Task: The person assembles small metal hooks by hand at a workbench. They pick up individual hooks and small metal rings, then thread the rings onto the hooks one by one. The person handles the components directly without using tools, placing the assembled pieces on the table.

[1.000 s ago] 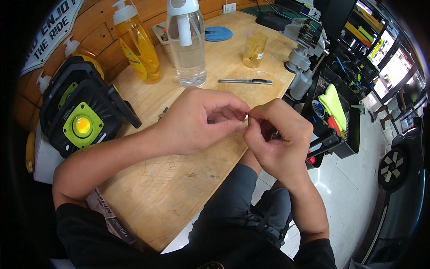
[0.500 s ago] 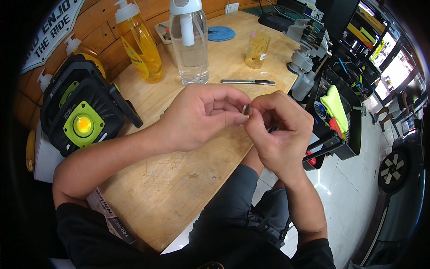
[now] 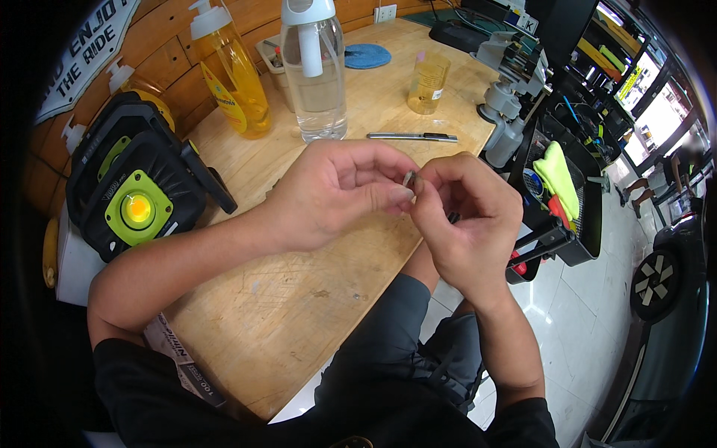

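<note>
Both hands meet above the wooden workbench, fingertips touching or nearly so. A small, thin, silvery curved piece [image 3: 408,178] shows between them; its kind is too small to tell. My left hand [image 3: 340,190] is closed in a pinch, thumb and fingers against this piece. From the other side, my right hand [image 3: 470,213] pinches it with thumb and index finger. Something small and dark [image 3: 453,217] peeks out from under the curled fingers of my right hand, mostly hidden. Beyond the hands lies a silver and black utility knife [image 3: 412,137].
On the workbench [image 3: 299,321] stand a clear water bottle [image 3: 317,97], an amber pump bottle [image 3: 237,93], a yellowish cup [image 3: 429,86] and a grey vise [image 3: 502,112]. A lit work lamp [image 3: 138,209] sits left. A black tool cart [image 3: 579,246] stands right.
The fingertips have shifted slightly, and more of the silvery piece now shows between them. Both arms keep nearly the same place.
</note>
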Available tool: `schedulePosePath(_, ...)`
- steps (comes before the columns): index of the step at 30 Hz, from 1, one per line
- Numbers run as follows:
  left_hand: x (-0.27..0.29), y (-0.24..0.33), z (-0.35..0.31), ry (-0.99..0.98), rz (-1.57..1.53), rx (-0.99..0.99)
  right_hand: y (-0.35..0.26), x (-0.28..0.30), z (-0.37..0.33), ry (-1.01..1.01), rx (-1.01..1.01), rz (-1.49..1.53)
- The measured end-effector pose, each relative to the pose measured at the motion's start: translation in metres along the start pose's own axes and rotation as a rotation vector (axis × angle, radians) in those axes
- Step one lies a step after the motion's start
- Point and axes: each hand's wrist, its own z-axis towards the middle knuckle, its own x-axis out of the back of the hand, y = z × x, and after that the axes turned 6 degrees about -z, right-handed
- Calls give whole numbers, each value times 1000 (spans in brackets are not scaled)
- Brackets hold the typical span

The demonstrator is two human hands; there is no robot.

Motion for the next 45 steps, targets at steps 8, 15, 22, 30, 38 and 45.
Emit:
schedulePosePath(8, 6, -2, 3, -1, 31, -59, 3, 3, -1, 17, 30, -6)
schedulePosePath(15, 9, 4, 5, 27, 28, -12, 19, -6, 2, 72, -221, 228)
schedulePosePath(22, 12, 5, 7, 100, -56, -24, 31, -21, 0, -30, -403, 326)
schedulePosePath(30, 22, 18, 6, 123, -102, 56, 38, -32, 13, -92, -425, 268)
schedulePosePath(38, 25, 21, 7, 139, -177, 164, 34, -38, 11, 7, -244, 128)
schedulePosePath(45, 28, 11, 6, 185, 83, 174, 24, -20, 19, -170, -450, 465)
